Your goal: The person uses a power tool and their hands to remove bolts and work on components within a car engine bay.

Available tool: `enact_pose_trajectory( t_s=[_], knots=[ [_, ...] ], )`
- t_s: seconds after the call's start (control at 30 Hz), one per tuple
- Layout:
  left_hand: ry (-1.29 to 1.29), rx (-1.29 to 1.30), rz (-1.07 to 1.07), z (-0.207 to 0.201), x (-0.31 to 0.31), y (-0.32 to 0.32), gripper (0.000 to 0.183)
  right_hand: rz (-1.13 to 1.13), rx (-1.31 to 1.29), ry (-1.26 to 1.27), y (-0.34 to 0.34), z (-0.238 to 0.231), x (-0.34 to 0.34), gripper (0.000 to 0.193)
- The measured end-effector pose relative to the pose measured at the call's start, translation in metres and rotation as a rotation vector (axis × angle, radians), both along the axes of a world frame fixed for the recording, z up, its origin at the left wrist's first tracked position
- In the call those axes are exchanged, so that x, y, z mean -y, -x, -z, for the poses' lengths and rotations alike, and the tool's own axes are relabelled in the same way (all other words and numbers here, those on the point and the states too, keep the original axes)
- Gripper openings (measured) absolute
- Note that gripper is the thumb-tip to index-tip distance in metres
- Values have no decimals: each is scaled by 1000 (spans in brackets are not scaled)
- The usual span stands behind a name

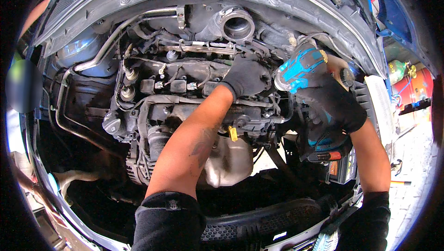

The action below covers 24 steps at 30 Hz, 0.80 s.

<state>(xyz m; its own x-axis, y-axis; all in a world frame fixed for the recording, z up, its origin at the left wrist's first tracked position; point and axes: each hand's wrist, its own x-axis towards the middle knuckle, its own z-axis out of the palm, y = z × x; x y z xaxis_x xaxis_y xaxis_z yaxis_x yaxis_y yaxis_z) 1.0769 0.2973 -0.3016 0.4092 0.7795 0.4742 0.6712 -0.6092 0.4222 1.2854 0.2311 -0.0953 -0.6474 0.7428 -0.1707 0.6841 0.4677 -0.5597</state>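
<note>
My right hand (336,105), in a black glove, is wrapped round the grip of a teal and black cordless impact wrench (300,68). The tool's nose points left, toward my other hand. My left hand (249,76), also gloved in black, is closed at the right end of the engine (185,68), just left of the nose; what its fingers hold is hidden. Ignition coils (179,86) sit in a row left of that hand. A yellow dipstick handle (232,133) stands below it, above a metal heat shield (230,161).
An open round air duct (237,24) rises behind the engine. A metal pipe (99,54) curves along the left of the bay. The battery (340,170) lies below the tool, and the front panel (259,223) crosses the near edge. Another person (24,84) is at far left.
</note>
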Motion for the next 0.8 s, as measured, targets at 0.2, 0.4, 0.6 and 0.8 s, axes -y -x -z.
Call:
enact_pose_trajectory(
  t_s=[0.2, 0.4, 0.6, 0.8],
  knots=[
    [-72, -25, -58, 2, 1, -4, 19, 211, 100, -42, -3, 37, 15, 38],
    [-41, -29, 41, -6, 7, 1, 22, 137, -34, -212, -7, 38, 44, 35],
    [55, -187, -38, -11, 9, -3, 22, 264, -132, -228, -9, 33, 54, 33],
    [176, -329, -97, -14, -1, -11, 29, -94, 109, -470, -19, 29, 45, 40]
  ],
)
